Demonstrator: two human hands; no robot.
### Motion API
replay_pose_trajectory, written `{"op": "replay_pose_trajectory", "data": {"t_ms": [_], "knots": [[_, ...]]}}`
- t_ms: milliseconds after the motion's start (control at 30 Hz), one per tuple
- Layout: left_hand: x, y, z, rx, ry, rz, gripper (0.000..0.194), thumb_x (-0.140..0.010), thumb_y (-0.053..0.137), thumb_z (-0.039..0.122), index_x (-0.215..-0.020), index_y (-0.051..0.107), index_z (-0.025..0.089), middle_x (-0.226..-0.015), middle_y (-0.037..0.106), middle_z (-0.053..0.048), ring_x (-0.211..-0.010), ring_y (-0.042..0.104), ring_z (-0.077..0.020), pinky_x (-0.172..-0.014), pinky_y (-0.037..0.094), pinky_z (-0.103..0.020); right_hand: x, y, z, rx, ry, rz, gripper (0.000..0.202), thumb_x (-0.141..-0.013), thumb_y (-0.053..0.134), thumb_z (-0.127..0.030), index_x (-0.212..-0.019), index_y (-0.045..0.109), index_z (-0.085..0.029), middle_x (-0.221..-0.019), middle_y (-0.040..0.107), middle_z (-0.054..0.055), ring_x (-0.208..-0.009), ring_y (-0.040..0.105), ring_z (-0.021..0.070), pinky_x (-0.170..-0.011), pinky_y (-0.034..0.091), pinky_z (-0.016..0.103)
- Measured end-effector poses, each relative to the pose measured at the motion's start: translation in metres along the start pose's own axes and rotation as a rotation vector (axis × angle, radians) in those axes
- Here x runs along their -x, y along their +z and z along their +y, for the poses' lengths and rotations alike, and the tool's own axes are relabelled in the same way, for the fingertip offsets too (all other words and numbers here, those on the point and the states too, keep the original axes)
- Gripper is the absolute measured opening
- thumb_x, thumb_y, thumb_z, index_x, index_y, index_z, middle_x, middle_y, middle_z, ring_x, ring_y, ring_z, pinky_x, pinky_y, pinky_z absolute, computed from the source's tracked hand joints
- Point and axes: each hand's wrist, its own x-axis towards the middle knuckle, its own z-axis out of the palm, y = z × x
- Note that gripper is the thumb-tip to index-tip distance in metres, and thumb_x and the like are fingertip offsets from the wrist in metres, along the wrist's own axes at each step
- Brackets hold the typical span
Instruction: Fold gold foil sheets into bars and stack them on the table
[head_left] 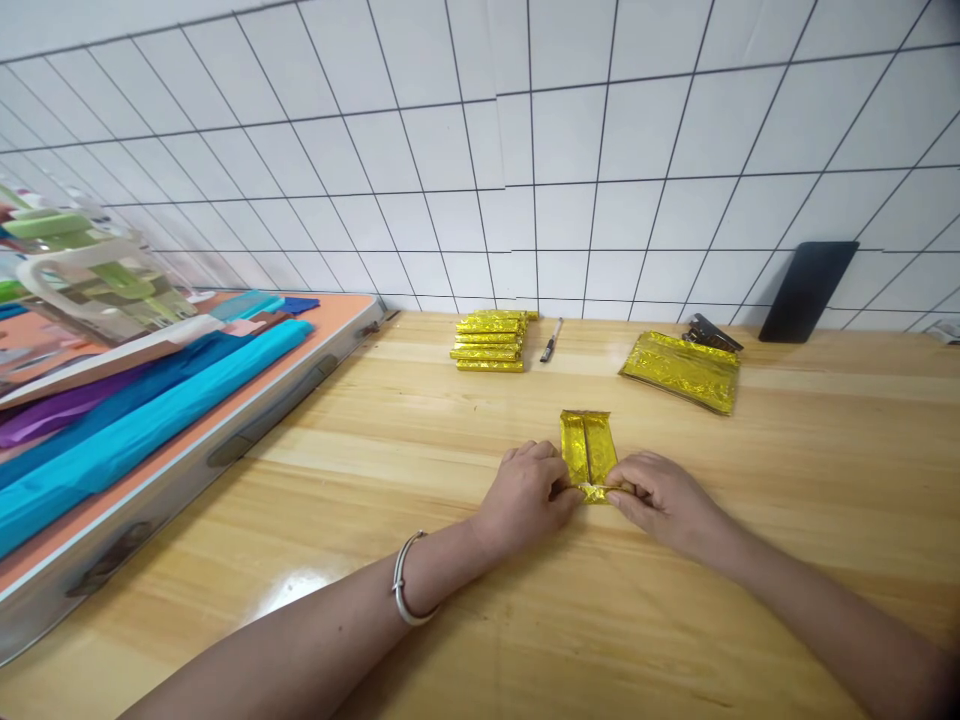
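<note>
A folded sheet of shiny gold foil paper point(598, 447) lies on the wooden table, with a seam running down its middle. Its near edge is turned up in a narrow fold. My left hand point(529, 492) pinches the left end of that fold, a silver bangle on its wrist. At the right end, my right hand point(660, 500) grips the same fold between thumb and fingers. Farther back sits a stack of rolled or folded gold foil strips point(489, 342). To the right lies a flat stack of gold foil sheets point(681, 372), touching a black clip point(712, 333).
A pen point(551, 340) lies beside the gold strips. A dark phone-like slab point(808, 292) leans against the white tiled wall point(570, 140). On the left, an orange-topped case point(330, 318) carries blue and purple paper point(187, 395) and a clear jug with a green lid point(97, 265).
</note>
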Motion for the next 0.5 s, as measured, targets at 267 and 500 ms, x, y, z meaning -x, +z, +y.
{"op": "replay_pose_trajectory", "data": {"t_ms": [267, 500], "knots": [[-0.0009, -0.0001, 0.0013, 0.01, -0.009, 0.004, 0.018, -0.076, 0.057, 0.028, -0.063, 0.052, 0.017, -0.078, 0.053, -0.002, -0.077, 0.048, -0.0155, -0.071, 0.036, -0.028, -0.0015, 0.0012, -0.001, 0.015, 0.015, -0.012, 0.008, -0.081, 0.053, -0.024, -0.075, 0.055, -0.02, -0.066, 0.055, -0.001, -0.066, 0.047, 0.0146, -0.061, 0.032, 0.027], [-0.0015, -0.0014, -0.0004, 0.083, -0.035, 0.021, 0.014, -0.071, 0.064, 0.027, -0.078, 0.054, 0.019, -0.082, 0.054, -0.002, -0.079, 0.049, -0.0163, -0.07, 0.037, -0.027, -0.0017, -0.0015, 0.0039, -0.028, -0.048, -0.041, 0.017, -0.084, 0.05, -0.028, -0.07, 0.052, -0.019, -0.065, 0.053, 0.0, -0.064, 0.047, 0.014, -0.06, 0.033, 0.027]]}}
